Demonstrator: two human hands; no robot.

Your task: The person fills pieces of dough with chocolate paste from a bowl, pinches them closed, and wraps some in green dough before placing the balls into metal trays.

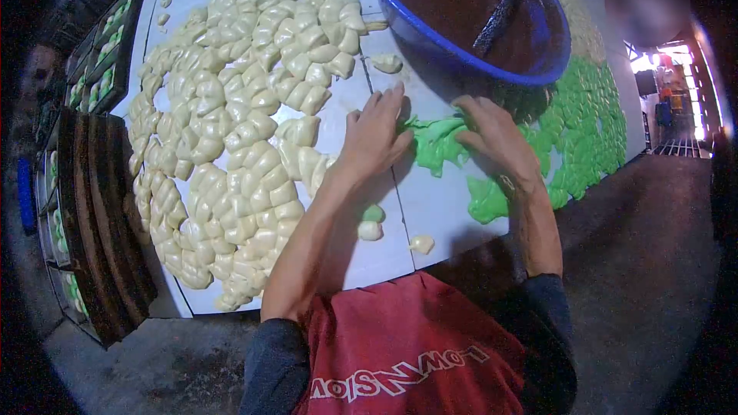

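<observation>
Between my two hands lies a soft, stretched piece of green dough [437, 144] on the white tiled table. My left hand [375, 129] is at its left edge, fingers reaching forward and thumb beside the dough. From the right, my right hand [496, 137] curls over the dough, thumb and fingers around its edge; the exact grip is partly hidden. Many pale cream dough pieces [246, 100] spread in a joined layer left of my left hand. More green dough pieces [588, 131] cover the table right of my right hand.
A blue basin [461, 61] with brown contents and a dark stick-like tool [500, 19] stands beyond my hands. Small dough bits [370, 230] lie near the front edge. Stacked dark trays [100, 223] with green-and-white pieces stand at the left. A bright doorway is far right.
</observation>
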